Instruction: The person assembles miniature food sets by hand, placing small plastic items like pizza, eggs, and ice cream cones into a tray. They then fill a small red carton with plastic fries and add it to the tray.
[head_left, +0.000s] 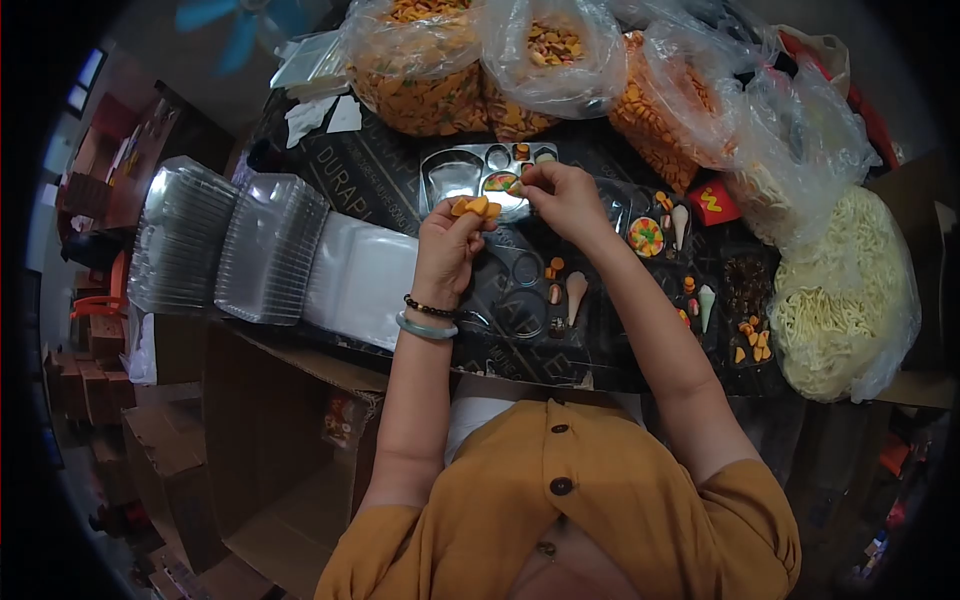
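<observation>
My left hand (447,252) is closed around several small orange toy-like pieces (477,207), which stick out above its thumb and fingers. It hovers at the near left corner of a shiny compartmented tray (447,160). Over the tray's right part, the fingertips of my right hand (568,203) are pinched together beside a colourful oval piece (497,184); whether they grip anything is hidden. A small burger-like piece (521,152) sits in a far compartment. Nearer me lies a clear moulded tray (525,268) with an ice-cream-cone-shaped piece (576,297) in it.
Stacked clear plastic trays (270,245) stand at the left. Along the back are clear bags of orange pieces (420,95). A bag of pale noodle-like strands (850,300) bulges at the right, near a red packet (713,202). An open cardboard box (285,450) is below the table edge.
</observation>
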